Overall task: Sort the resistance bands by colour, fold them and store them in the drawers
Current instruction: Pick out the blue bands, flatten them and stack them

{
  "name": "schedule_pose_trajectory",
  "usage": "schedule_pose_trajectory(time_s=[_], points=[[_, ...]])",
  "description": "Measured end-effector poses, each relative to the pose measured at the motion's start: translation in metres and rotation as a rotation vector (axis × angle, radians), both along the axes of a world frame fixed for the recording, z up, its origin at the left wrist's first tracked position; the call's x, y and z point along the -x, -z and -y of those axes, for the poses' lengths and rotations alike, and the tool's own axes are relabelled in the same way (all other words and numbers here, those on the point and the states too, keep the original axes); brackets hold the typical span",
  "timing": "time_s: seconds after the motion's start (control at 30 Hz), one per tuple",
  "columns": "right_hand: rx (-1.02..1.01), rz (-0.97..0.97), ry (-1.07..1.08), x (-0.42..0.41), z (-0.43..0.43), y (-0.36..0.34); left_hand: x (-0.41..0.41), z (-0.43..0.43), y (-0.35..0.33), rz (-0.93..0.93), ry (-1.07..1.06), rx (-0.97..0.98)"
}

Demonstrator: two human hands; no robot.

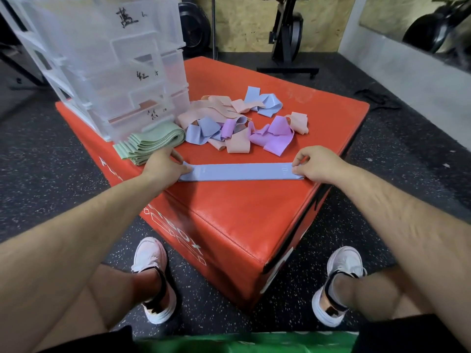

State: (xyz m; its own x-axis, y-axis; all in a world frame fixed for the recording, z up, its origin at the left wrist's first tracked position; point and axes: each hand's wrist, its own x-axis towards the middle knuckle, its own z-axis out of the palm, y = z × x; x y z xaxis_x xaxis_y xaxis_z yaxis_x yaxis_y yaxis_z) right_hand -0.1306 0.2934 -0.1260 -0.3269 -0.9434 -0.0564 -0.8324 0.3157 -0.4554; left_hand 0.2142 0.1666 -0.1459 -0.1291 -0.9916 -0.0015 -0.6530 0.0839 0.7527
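Note:
A blue resistance band [242, 171] lies flat and stretched out near the front of the red padded box [229, 212]. My left hand [165, 166] pinches its left end and my right hand [313, 164] pinches its right end. Behind it sits a loose heap of peach, blue and purple bands [237, 121]. A stack of folded green bands [150, 146] lies to the left, just in front of the clear plastic drawer unit [114, 72], whose drawers carry handwritten labels.
The drawer unit stands on the box's back left corner. My feet in white shoes [153, 276] rest on the speckled black floor on either side of the box's front corner. An exercise bike [288, 34] stands behind.

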Motion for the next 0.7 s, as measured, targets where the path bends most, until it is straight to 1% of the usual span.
schedule_pose_trajectory(time_s=[0.07, 0.13, 0.27, 0.37, 0.43, 0.53, 0.63, 0.7], points=[[0.005, -0.028, -0.004, 0.000, -0.001, 0.003, 0.002, -0.002, 0.002, 0.069, 0.019, 0.063], [0.008, -0.044, -0.004, 0.000, -0.002, 0.006, 0.003, -0.004, 0.003, 0.116, 0.050, 0.088], [-0.029, -0.103, -0.018, -0.004, -0.002, 0.002, 0.005, -0.004, -0.006, 0.233, 0.085, 0.029], [-0.009, -0.191, -0.036, -0.015, 0.005, -0.012, 0.009, -0.003, -0.016, 0.252, 0.084, 0.020], [0.081, -0.220, -0.079, -0.028, 0.012, -0.022, 0.013, 0.000, -0.022, 0.225, 0.083, 0.069], [0.181, -0.157, -0.155, -0.053, 0.027, -0.034, 0.025, 0.008, -0.033, 0.196, 0.132, 0.147], [0.192, -0.075, -0.241, -0.078, 0.051, -0.034, 0.034, 0.027, -0.035, 0.208, 0.165, 0.198], [0.206, -0.064, -0.279, -0.092, 0.069, -0.031, 0.037, 0.041, -0.033, 0.253, 0.203, 0.232]])
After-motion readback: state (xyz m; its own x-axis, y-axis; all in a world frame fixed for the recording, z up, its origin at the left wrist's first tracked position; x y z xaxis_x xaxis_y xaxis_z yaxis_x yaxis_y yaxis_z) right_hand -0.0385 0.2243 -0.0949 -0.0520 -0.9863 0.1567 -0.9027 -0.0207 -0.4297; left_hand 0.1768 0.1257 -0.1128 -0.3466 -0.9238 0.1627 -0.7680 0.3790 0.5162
